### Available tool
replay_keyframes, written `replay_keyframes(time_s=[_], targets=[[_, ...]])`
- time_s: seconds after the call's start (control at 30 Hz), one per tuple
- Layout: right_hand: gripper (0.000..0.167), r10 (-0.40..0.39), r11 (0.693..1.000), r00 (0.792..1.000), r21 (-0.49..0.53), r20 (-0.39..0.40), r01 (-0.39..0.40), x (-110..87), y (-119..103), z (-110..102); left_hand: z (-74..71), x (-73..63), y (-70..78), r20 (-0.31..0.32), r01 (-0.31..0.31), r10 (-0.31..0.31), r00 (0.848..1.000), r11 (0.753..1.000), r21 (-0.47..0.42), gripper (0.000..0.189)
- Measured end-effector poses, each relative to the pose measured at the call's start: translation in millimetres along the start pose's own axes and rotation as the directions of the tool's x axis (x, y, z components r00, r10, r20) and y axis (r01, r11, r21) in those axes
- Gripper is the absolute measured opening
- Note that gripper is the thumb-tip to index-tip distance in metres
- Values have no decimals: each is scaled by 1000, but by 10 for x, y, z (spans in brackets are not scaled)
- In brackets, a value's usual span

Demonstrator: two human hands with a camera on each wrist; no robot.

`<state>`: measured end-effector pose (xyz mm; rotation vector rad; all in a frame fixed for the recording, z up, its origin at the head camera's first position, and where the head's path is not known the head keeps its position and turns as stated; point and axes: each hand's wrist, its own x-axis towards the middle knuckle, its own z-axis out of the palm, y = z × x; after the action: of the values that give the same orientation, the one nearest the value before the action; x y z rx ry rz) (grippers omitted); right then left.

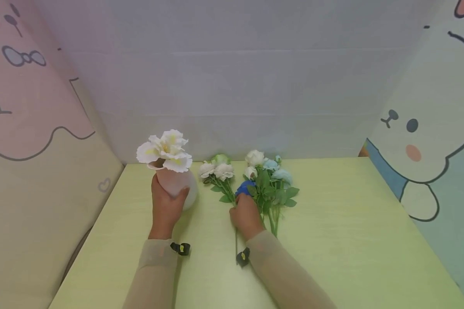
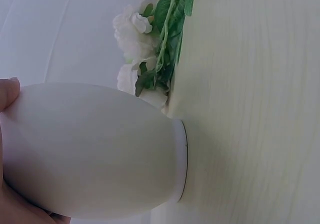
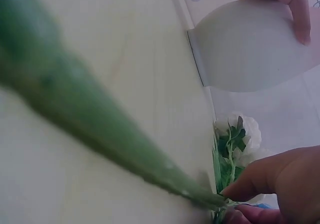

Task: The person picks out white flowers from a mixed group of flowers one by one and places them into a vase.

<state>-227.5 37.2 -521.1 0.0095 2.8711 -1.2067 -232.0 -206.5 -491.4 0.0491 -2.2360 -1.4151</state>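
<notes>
My left hand grips the neck of a white vase, thumb on its near side. A white flower with yellow-tinged petals stands in the vase's mouth. In the left wrist view, the vase's base is down at the tabletop. To the right, my right hand pinches the stem of a blue flower just below its bloom. That green stem runs large across the right wrist view, thumb and fingertips at its far end.
White and pale green flowers lie between the vase and my right hand. Right of that hand lie white and light blue flowers with leafy stems. The pale yellow-green table meets a plain back wall and printed side panels.
</notes>
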Motion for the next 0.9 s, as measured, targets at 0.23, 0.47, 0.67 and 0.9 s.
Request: replay_keyframes(time_s=[0.23, 0.47, 0.67, 0.9], targets=[[11, 27, 998, 999, -56, 40, -25, 63, -46, -58, 5, 8, -4, 15, 15, -15, 1000, 1000, -5, 103], [19, 71, 995, 993, -77, 89, -65, 153, -80, -80, 11, 1, -26, 3, 8, -8, 1000, 1000, -18, 103], [30, 101, 995, 986, -33, 133, -98, 194, -67, -79, -9, -17, 2, 12, 17, -17, 1000, 1000, -7, 102], [27, 91, 996, 984, 2, 150, -92, 213, -74, -150, -7, 0, -10, 22, 23, -22, 1000, 1000, -12, 102]])
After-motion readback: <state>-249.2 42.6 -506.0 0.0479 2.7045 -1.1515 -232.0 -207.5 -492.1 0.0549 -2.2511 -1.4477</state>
